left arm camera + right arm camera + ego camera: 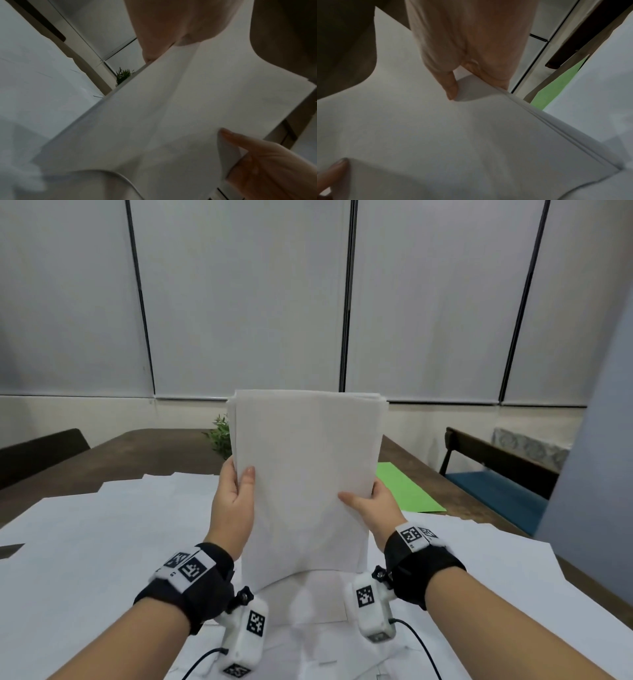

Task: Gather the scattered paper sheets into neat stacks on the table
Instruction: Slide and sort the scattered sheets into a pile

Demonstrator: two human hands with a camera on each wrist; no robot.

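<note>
A thick stack of white paper sheets (305, 474) stands upright on its bottom edge on the table, its lower edge bowed toward me. My left hand (236, 494) grips the stack's left edge, thumb on the near face. My right hand (371, 503) grips the right edge the same way. In the left wrist view the stack (171, 115) fills the frame with the left hand (164, 29) at its edge. In the right wrist view the right hand (467, 54) pinches the stack (436, 135), thumb pressed on the sheet. Fingers behind the paper are hidden.
Large white sheets (102, 542) cover the near part of the brown table (137, 453). A green sheet (404, 487) lies at the right behind the stack. A small green plant (219, 436) stands behind the stack. A chair with a blue seat (496, 474) is at the right.
</note>
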